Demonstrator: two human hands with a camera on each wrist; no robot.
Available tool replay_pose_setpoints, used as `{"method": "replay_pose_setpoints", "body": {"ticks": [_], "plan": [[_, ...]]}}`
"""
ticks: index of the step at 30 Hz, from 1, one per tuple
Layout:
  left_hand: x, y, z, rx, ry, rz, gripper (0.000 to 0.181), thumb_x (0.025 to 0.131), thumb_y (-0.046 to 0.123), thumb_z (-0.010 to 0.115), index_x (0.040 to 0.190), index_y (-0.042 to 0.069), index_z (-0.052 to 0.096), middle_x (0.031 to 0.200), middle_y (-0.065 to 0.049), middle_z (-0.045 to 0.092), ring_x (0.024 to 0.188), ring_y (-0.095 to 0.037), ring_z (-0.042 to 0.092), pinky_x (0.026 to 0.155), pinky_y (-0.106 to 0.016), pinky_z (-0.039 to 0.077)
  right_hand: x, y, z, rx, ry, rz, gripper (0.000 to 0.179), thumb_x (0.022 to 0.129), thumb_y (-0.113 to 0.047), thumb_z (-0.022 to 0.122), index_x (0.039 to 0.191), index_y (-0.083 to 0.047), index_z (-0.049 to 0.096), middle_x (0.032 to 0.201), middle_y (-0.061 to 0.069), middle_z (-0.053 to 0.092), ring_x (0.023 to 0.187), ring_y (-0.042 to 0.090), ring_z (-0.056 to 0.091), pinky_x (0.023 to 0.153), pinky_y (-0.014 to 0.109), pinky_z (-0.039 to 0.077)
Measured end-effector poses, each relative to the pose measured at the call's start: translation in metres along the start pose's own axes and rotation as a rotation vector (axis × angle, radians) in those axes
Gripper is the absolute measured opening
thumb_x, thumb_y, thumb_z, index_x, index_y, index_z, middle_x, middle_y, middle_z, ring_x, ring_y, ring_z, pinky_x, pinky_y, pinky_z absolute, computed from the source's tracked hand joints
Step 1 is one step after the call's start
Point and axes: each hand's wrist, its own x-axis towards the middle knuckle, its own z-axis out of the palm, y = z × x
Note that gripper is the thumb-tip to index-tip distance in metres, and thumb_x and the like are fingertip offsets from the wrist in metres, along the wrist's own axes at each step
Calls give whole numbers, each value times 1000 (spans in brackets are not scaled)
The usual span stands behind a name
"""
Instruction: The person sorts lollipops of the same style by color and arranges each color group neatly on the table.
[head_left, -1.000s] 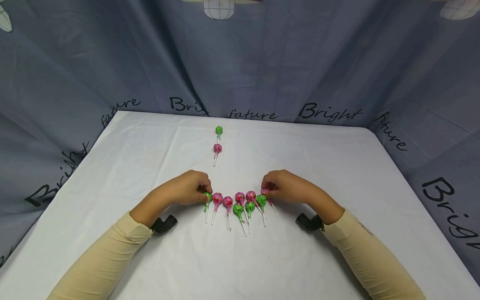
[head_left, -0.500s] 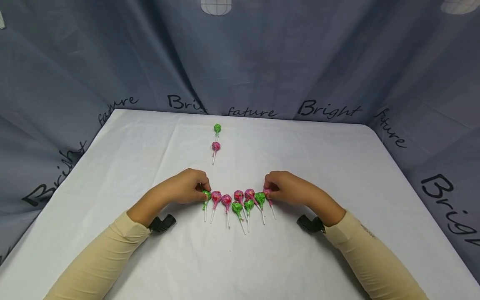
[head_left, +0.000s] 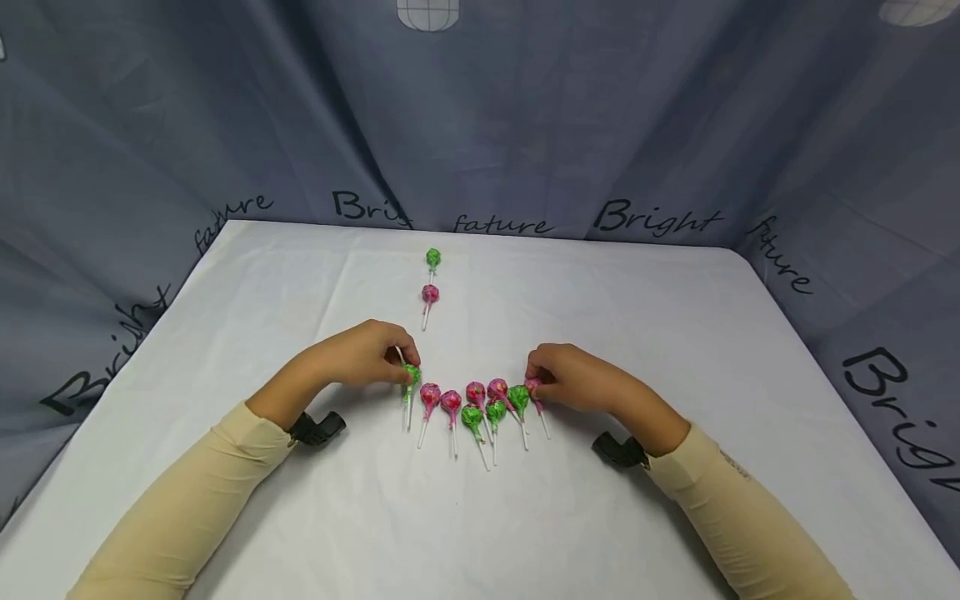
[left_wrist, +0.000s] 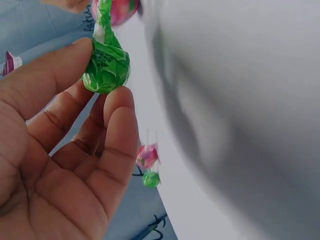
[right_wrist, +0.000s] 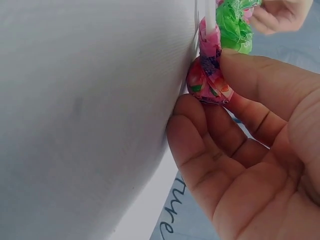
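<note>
In the head view my left hand (head_left: 366,353) pinches a green-wrapped lollipop (head_left: 410,375) by its head, the stick pointing toward me. The left wrist view shows thumb and fingertips on the green wrapper (left_wrist: 106,67). My right hand (head_left: 576,377) pinches a pink lollipop (head_left: 534,387) at the right end of the row; in the right wrist view its pink head (right_wrist: 209,82) is by the white cloth. Between the hands lie several lollipops, among them a pink one (head_left: 451,402) and a green one (head_left: 518,397), some overlapping.
Farther back on the white-covered table (head_left: 637,317), a green lollipop (head_left: 432,258) lies in line above a pink lollipop (head_left: 430,294). Grey curtains (head_left: 525,125) with lettering stand around the far and side edges. A black wrist mount (head_left: 318,428) sits under each wrist.
My left hand has moved slightly up and left with the green lollipop, away from the neighbouring pink one. My right hand has barely moved and keeps its hold on the pink lollipop.
</note>
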Motion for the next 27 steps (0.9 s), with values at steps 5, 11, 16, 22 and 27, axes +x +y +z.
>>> {"method": "replay_pose_setpoints", "body": {"ticks": [5, 11, 16, 22, 27], "plan": [[10, 0, -18, 5, 20, -15, 12, 86, 12, 77, 96, 13, 71, 90, 2, 67, 85, -16, 62, 73, -33, 50, 1, 0, 0, -11, 2, -14, 12, 90, -9, 74, 89, -12, 62, 82, -1, 54, 77, 16, 50, 67, 30, 45], [31, -3, -42, 11, 66, 12, 15, 86, 12, 76, 100, 10, 71, 98, -1, 68, 94, -19, 63, 80, -35, 50, 2, -1, -1, -3, 1, -18, 12, 90, -9, 74, 90, -11, 62, 83, -1, 54, 78, 16, 50, 67, 30, 45], [53, -6, -54, -23, 68, 15, 17, 89, 12, 74, 105, 9, 71, 108, -3, 68, 100, -19, 64, 84, -35, 51, 2, -2, 1, -5, -1, -18, 11, 90, -9, 74, 90, -12, 63, 83, -2, 54, 78, 15, 50, 67, 30, 45], [82, -12, -60, -22, 79, 33, 17, 90, 13, 73, 106, 9, 70, 105, -2, 69, 101, -18, 65, 85, -35, 51, 1, -2, 1, -16, 7, -26, 11, 90, -9, 74, 90, -12, 63, 84, -2, 54, 79, 15, 50, 68, 30, 45], [111, -15, -67, -19, 110, 47, 19, 90, 14, 73, 109, 10, 71, 105, -2, 69, 100, -17, 63, 89, -36, 48, -2, 1, 0, -28, 12, -15, 11, 90, -8, 73, 90, -12, 63, 84, -2, 54, 79, 15, 50, 69, 30, 45]]}}
